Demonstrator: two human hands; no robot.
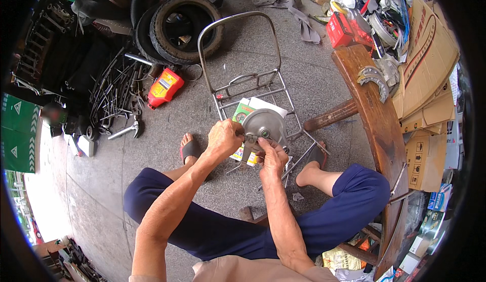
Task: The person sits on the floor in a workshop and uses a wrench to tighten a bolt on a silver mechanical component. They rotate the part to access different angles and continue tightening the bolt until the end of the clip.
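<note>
Between my knees, a round grey metal plate (269, 120) with a centre hub lies on a green-and-white printed box or sheet (246, 108) atop a tubular metal frame (273, 29). A small metal bracket with a lever (248, 153) is at the plate's lower left. My left hand (225, 140) has its fingers closed on the bracket at that side. My right hand (271, 155) pinches the bracket near the hub with thumb and fingers. Part of what the fingers grip is hidden.
Curved brake shoes (375, 82) sit on a wooden bench (385, 130) at right, beside cardboard (422, 59) and clutter. Tyres (182, 6), loose tools (131, 127) and a red-yellow jug (164, 87) lie at upper left. My sandalled feet flank the frame.
</note>
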